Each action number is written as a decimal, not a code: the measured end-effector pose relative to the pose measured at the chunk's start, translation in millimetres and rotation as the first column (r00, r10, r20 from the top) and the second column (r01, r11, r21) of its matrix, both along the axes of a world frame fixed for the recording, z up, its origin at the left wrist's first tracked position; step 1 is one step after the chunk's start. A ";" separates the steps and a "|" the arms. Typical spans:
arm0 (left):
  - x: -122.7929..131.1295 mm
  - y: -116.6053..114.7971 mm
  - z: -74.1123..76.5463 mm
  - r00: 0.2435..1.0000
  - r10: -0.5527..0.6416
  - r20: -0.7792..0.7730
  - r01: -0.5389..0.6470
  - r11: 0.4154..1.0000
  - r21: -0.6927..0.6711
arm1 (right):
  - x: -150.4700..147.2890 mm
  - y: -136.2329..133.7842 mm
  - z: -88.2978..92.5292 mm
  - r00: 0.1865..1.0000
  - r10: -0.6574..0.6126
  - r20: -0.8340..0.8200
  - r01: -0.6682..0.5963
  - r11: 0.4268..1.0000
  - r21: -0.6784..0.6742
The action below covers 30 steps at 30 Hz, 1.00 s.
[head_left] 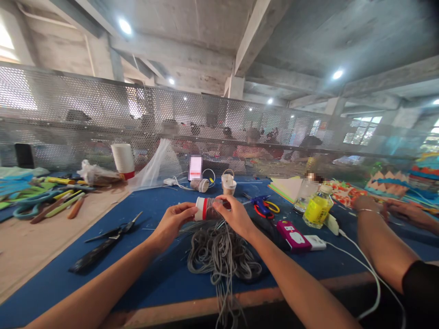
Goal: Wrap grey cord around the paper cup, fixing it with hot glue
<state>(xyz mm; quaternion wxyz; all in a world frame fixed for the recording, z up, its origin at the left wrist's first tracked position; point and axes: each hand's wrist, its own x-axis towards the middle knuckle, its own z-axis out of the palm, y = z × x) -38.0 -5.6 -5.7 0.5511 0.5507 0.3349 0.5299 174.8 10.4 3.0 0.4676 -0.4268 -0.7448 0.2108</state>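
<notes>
A white paper cup with a red band lies sideways between my hands, its other part wrapped in grey-brown cord. My left hand is closed on the cup's white end. The fingers of my right hand press on the corded end. Beneath them a tangled pile of grey cord rests on the blue tabletop, and strands hang over the front edge. Behind stand a small cup with a handle and a cord-wrapped cup lying on its side.
Black scissors lie left of the cord. A blue glue gun, magenta box and yellow bottle are to the right. Stacked cups stand back left. Another person's arm reaches in at the right. A mesh partition runs behind.
</notes>
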 end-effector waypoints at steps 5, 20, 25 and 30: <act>-1.0 2.2 -3.4 0.997 0.028 -0.066 -0.028 1.000 -0.003 | 0.8 4.1 -3.9 1.000 -0.008 0.003 0.008 0.997 0.074; -5.2 8.6 -7.1 0.995 0.100 -0.026 -0.101 0.995 -0.022 | 43.3 32.2 14.4 0.931 -0.354 0.093 0.313 0.901 0.301; -5.7 10.9 -6.9 0.993 0.115 0.028 -0.114 0.993 -0.044 | 93.6 43.6 40.7 0.644 -0.656 0.394 0.554 0.755 0.351; -7.8 15.1 -8.0 0.988 0.148 0.050 -0.143 0.986 -0.089 | 122.6 53.6 29.4 0.440 -0.607 0.661 0.682 0.705 0.193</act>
